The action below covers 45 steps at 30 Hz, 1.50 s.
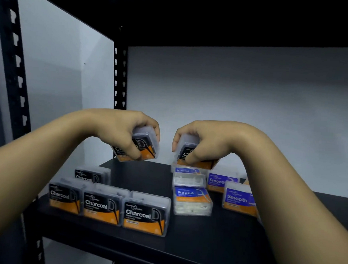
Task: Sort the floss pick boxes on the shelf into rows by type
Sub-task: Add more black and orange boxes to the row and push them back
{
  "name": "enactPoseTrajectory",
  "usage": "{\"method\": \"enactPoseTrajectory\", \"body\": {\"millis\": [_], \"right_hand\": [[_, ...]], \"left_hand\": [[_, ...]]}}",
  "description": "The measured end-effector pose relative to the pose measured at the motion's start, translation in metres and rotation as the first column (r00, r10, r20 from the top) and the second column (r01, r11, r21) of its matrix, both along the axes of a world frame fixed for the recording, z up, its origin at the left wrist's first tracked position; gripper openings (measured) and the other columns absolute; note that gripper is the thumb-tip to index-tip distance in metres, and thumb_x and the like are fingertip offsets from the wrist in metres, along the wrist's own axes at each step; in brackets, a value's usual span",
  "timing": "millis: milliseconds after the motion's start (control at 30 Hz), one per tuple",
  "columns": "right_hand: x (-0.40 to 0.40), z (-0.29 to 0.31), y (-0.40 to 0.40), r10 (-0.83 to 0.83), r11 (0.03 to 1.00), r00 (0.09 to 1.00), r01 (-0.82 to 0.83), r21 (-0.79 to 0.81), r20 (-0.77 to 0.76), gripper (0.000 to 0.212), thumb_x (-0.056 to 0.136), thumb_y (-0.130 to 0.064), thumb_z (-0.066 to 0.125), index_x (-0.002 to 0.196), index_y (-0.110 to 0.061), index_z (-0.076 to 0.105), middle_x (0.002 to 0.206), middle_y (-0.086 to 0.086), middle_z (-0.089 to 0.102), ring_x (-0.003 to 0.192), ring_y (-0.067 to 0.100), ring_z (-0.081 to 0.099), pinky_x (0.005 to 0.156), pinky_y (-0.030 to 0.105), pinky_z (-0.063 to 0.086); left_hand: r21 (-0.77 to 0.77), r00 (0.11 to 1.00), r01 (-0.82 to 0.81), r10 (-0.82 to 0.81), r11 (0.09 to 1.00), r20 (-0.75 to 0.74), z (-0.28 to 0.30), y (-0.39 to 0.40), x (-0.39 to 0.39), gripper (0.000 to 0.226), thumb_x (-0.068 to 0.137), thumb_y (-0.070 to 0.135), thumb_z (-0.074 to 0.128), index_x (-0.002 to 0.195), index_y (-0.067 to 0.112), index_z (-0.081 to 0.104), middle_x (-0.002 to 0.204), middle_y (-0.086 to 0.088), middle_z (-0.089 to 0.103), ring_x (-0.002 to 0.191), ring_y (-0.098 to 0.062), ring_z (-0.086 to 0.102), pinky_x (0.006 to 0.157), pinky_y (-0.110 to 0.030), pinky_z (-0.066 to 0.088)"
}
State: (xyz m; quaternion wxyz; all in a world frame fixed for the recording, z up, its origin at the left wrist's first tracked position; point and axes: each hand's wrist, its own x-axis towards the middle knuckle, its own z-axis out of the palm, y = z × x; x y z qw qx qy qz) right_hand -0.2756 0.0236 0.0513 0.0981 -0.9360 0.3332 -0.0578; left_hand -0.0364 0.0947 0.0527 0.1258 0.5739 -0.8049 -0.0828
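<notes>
My left hand (121,129) grips a black-and-orange Charcoal box (146,148) in the air above the shelf's back middle. My right hand (207,137) grips a second Charcoal box (185,150), held just above the rear Round box (187,170). Three Charcoal boxes stand in a front row on the black shelf (204,238): one at left (64,198), one in the middle (101,207), one at right (145,217). Another Charcoal box (90,176) stands behind them. A blue Round box (192,199) stands at centre right, with a clear box (188,180) behind it. Two purple Smooth boxes (238,199) (220,181) stand beside my right forearm.
The black metal shelf upright (119,76) rises at the back left, another post (13,67) at the front left. The upper shelf board (215,19) hangs overhead. A grey wall (241,105) closes the back. Bare shelf surface lies between the Charcoal row and the Round boxes.
</notes>
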Motion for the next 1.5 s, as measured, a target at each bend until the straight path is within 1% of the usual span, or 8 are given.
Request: {"method": "enactPoseTrajectory", "body": {"millis": [200, 367, 633, 800, 967, 1133, 1300, 1500], "right_hand": [[0.041, -0.008, 0.001, -0.028, 1.000, 1.000, 0.028, 0.008, -0.004, 0.028, 0.081, -0.032, 0.080, 0.106, -0.037, 0.069, 0.104, -0.003, 0.073, 0.091, 0.024, 0.075, 0.071, 0.044, 0.067], [0.068, -0.024, -0.006, -0.053, 0.997, 0.999, 0.053, 0.047, -0.007, 0.021, 0.076, -0.030, 0.082, 0.092, -0.033, 0.069, 0.096, 0.000, 0.075, 0.085, 0.027, 0.076, 0.070, 0.044, 0.067], [0.076, -0.044, -0.014, -0.080, 0.996, 0.997, 0.080, 0.036, 0.007, 0.018, 0.077, -0.029, 0.082, 0.085, -0.031, 0.066, 0.088, -0.003, 0.072, 0.078, 0.021, 0.072, 0.068, 0.039, 0.065], [0.070, -0.055, -0.018, -0.098, 0.994, 0.995, 0.098, 0.052, -0.002, 0.021, 0.074, -0.033, 0.084, 0.086, -0.033, 0.066, 0.092, -0.003, 0.075, 0.081, 0.021, 0.074, 0.075, 0.045, 0.065], [0.071, -0.060, -0.014, -0.094, 0.986, 0.995, 0.099, 0.136, -0.040, 0.025, 0.078, -0.035, 0.087, 0.094, -0.031, 0.069, 0.095, -0.003, 0.078, 0.083, 0.024, 0.078, 0.075, 0.045, 0.066], [0.081, -0.065, -0.008, -0.097, 0.985, 0.993, 0.105, 0.136, -0.070, 0.029, 0.077, -0.035, 0.088, 0.099, -0.028, 0.070, 0.099, -0.001, 0.076, 0.086, 0.024, 0.077, 0.074, 0.044, 0.066], [0.086, -0.066, -0.003, -0.096, 0.987, 0.990, 0.109, 0.120, -0.108, 0.034, 0.077, -0.039, 0.087, 0.105, -0.028, 0.071, 0.097, -0.006, 0.077, 0.086, 0.019, 0.076, 0.078, 0.041, 0.066], [0.093, -0.072, -0.002, -0.095, 0.992, 0.985, 0.105, 0.064, -0.142, 0.032, 0.079, -0.037, 0.085, 0.105, -0.028, 0.069, 0.099, -0.009, 0.077, 0.084, 0.013, 0.072, 0.084, 0.035, 0.058]], "left_hand": [[-0.018, 0.998, 0.067, -0.067, 0.998, 0.007, -0.006, -0.003, 0.034, 0.040, 0.070, 0.023, 0.093, 0.104, 0.032, 0.074, 0.096, 0.008, 0.077, 0.087, -0.014, 0.075, 0.080, -0.040, 0.062], [0.025, 0.996, 0.039, -0.041, 0.999, 0.076, -0.019, -0.014, 0.053, 0.041, 0.069, 0.028, 0.093, 0.105, 0.033, 0.072, 0.096, 0.011, 0.078, 0.087, -0.013, 0.075, 0.085, -0.047, 0.060], [-0.007, 0.992, -0.022, 0.022, 1.000, 0.124, -0.034, -0.032, 0.052, 0.042, 0.060, 0.025, 0.093, 0.097, 0.033, 0.074, 0.085, 0.012, 0.078, 0.074, -0.008, 0.073, 0.074, -0.037, 0.062], [0.042, 0.990, 0.001, -0.007, 0.999, 0.141, -0.042, -0.042, 0.043, 0.038, 0.063, 0.021, 0.093, 0.096, 0.029, 0.077, 0.084, 0.010, 0.079, 0.070, -0.007, 0.072, 0.061, -0.022, 0.056], [0.163, 0.981, -0.022, -0.010, 0.986, 0.196, -0.051, -0.050, 0.040, 0.036, 0.064, 0.019, 0.093, 0.096, 0.026, 0.079, 0.082, 0.010, 0.079, 0.069, -0.008, 0.073, 0.064, -0.024, 0.059], [0.232, 0.967, -0.051, -0.010, 0.971, 0.254, -0.063, -0.058, 0.037, 0.026, 0.066, 0.017, 0.091, 0.087, 0.023, 0.077, 0.074, 0.007, 0.076, 0.057, -0.006, 0.064, 0.058, -0.019, 0.050], [0.254, 0.963, -0.051, -0.019, 0.966, 0.269, -0.075, -0.061, 0.037, 0.025, 0.068, 0.016, 0.090, 0.088, 0.022, 0.076, 0.080, 0.004, 0.077, 0.061, -0.008, 0.061, 0.065, -0.024, 0.050], [0.267, 0.980, -0.042, -0.012, 0.963, 0.200, -0.074, -0.052, 0.049, 0.039, 0.071, 0.009, 0.088, 0.107, 0.016, 0.075, 0.095, 0.003, 0.080, 0.071, -0.009, 0.069, 0.065, -0.018, 0.053]]}}
